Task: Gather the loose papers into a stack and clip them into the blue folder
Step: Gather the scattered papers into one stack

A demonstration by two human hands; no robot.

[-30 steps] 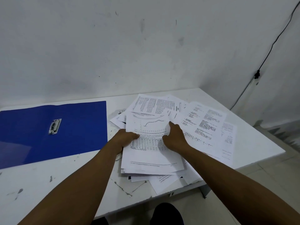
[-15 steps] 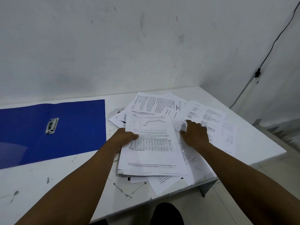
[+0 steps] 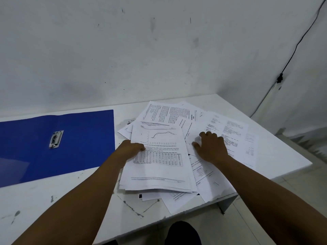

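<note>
Pinching the stack (image 3: 157, 161) at its left edge, the left hand (image 3: 131, 149) grips. Right hand (image 3: 210, 147) presses flat on loose sheets (image 3: 228, 131). Light, floppy, slippery paper: best gripped by the edges.

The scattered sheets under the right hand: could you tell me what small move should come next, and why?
Probably slide the right hand, lying flat on the scattered sheets, leftward onto the stack the left hand grips; they are still fanned out beside it.

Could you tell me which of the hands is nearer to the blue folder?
Left. The left hand grips the paper stack beside the blue folder; the right hand is further right.
</note>
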